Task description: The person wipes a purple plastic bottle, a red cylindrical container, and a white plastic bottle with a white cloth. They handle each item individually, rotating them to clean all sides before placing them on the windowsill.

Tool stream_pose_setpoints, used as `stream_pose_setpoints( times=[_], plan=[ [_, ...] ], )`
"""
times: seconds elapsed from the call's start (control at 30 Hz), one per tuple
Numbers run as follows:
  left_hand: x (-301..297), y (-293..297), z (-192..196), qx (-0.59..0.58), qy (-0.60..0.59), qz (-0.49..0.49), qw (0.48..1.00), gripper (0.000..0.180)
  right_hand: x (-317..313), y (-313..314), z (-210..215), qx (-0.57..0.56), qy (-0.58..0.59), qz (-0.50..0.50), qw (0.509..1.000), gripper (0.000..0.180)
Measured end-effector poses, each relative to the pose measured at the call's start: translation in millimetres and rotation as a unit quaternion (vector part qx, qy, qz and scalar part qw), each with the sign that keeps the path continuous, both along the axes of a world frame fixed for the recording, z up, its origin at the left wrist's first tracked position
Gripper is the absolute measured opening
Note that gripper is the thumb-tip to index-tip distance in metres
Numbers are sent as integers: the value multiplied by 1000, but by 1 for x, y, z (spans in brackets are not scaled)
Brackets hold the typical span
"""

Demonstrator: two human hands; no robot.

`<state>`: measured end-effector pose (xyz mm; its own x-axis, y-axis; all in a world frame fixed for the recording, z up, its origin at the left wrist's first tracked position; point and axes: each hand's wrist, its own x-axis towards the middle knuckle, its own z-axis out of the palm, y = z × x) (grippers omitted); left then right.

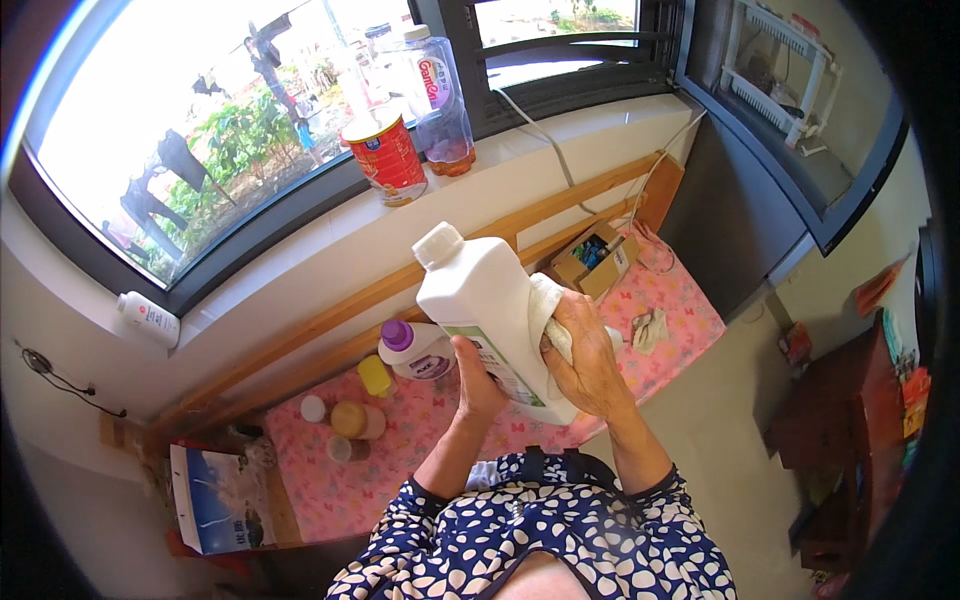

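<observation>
A large white plastic jug (482, 284) with a white screw cap and a green-and-white label is tilted in front of me, its cap end up and to the left. My left hand (480, 385) grips its lower left side, thumb across the label. On the opposite side, my right hand (585, 360) presses a crumpled whitish cloth (545, 305) against the jug, with the fingers wrapped round the cloth. Just behind my left hand stands a white bottle with a purple cap (415, 350). Part of that bottle is hidden by the jug.
A pink patterned cloth (330, 490) covers the bench below. On it sit a yellow-capped item (375, 376), several small jars (350, 420) and an open cardboard box (597, 262). A red can (385, 157) and a clear plastic bottle (440, 105) stand on the windowsill; a white bottle (150, 320) is farther left.
</observation>
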<state>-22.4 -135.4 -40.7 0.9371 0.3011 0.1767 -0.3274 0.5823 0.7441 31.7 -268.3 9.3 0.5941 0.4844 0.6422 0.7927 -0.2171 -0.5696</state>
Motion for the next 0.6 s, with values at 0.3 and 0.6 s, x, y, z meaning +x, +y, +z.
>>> stream_pose_setpoints(
  times=[0.3, 0.6],
  plan=[
    [7, 6, -23, 4, 77, 33, 996, 67, -9, 12, -11, 31, 19, -89, 995, 47],
    [-5, 1, 0, 202, 18, 58, 977, 82, -12, 16, -6, 62, 15, -124, 990, 48]
  ],
)
